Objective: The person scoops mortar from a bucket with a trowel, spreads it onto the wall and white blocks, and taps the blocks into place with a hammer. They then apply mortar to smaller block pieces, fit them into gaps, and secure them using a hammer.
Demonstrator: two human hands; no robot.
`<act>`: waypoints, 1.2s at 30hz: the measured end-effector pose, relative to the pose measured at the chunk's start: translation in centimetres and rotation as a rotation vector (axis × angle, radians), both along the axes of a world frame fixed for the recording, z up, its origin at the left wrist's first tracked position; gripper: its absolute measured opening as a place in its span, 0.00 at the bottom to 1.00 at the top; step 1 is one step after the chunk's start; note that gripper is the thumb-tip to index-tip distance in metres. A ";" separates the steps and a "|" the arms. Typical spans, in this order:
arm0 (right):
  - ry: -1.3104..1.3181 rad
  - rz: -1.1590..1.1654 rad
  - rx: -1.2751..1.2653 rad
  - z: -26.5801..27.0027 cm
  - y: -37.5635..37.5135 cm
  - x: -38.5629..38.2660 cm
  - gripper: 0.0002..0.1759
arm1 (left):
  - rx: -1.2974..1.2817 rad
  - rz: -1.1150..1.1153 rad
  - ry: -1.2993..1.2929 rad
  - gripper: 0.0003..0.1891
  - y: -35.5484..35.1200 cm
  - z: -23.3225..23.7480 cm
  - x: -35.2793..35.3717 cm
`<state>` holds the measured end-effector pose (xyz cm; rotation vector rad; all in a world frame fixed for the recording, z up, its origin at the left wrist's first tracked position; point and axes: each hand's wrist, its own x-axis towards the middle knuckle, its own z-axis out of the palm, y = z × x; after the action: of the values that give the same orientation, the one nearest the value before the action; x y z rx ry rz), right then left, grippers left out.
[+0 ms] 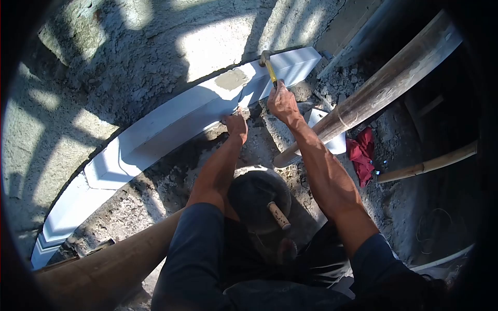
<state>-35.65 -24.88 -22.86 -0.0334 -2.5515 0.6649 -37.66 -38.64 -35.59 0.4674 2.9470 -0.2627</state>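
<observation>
My right hand (283, 103) wrapped round hammer (271, 71), head at upper edge of white moulding (171, 122), tight beside rough wall (150, 57). Left hand (235, 125) curled at lower edge; cannot tell what fingers grip. Open room between forearms, above dark round container (251, 192). Thick pole (384, 78) slants under right forearm, crowding that side. Red cloth (361, 155) beyond.

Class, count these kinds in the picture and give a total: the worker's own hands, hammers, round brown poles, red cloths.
Hands: 2 (left hand, right hand)
Hammer: 1
Round brown poles: 3 (upper-right pole, thin right-hand pole, lower-left pole)
Red cloth: 1
Total: 7
</observation>
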 end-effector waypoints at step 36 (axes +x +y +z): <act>0.242 -0.138 0.057 11.7 22.7 -3.8 0.23 | -0.292 -0.345 0.660 0.27 12.4 -0.3 -6.6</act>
<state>-39.46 -2.18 -11.11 -0.1017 -2.3100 0.5095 -44.29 -26.25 -35.88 1.0077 3.3211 -1.0557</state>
